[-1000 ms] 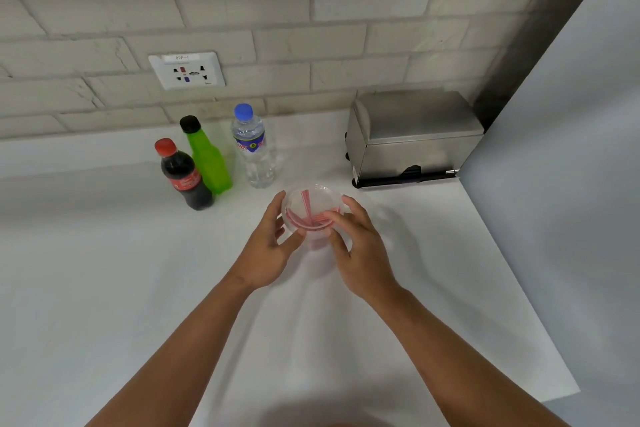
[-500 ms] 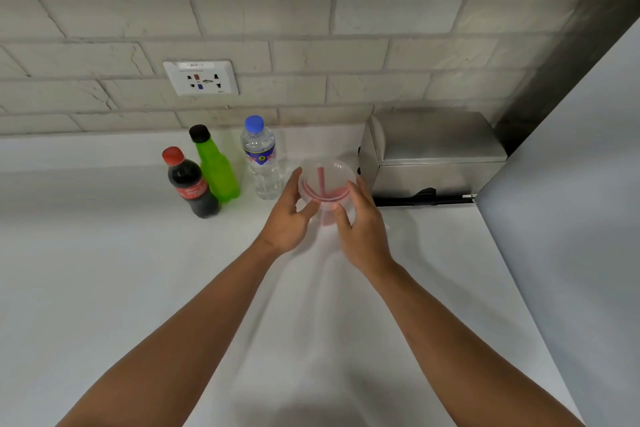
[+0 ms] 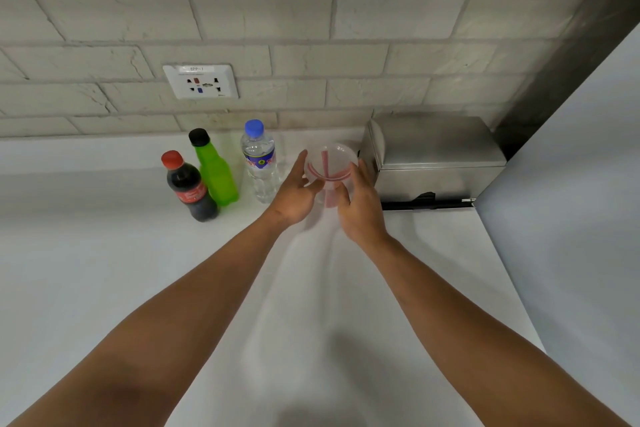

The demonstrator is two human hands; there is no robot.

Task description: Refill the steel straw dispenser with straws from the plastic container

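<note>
A clear round plastic container (image 3: 330, 163) with red straws (image 3: 325, 168) seen through its lid sits between both hands, just left of the steel straw dispenser (image 3: 433, 156). My left hand (image 3: 296, 194) grips its left side with the thumb across the front. My right hand (image 3: 360, 208) holds its right side, fingers curled on the rim. The dispenser's lid is closed, and it stands against the wall at the counter's back right. I cannot tell whether the container rests on the counter or is lifted.
Three bottles stand left of the container: a cola bottle (image 3: 188, 187), a green bottle (image 3: 213, 170) and a water bottle (image 3: 259, 161). A wall socket (image 3: 201, 81) sits above them. A grey panel (image 3: 571, 201) bounds the white counter (image 3: 104, 270) on the right.
Both hands have carried the container away from me, toward the wall and the dispenser. The grip on it stays the same.
</note>
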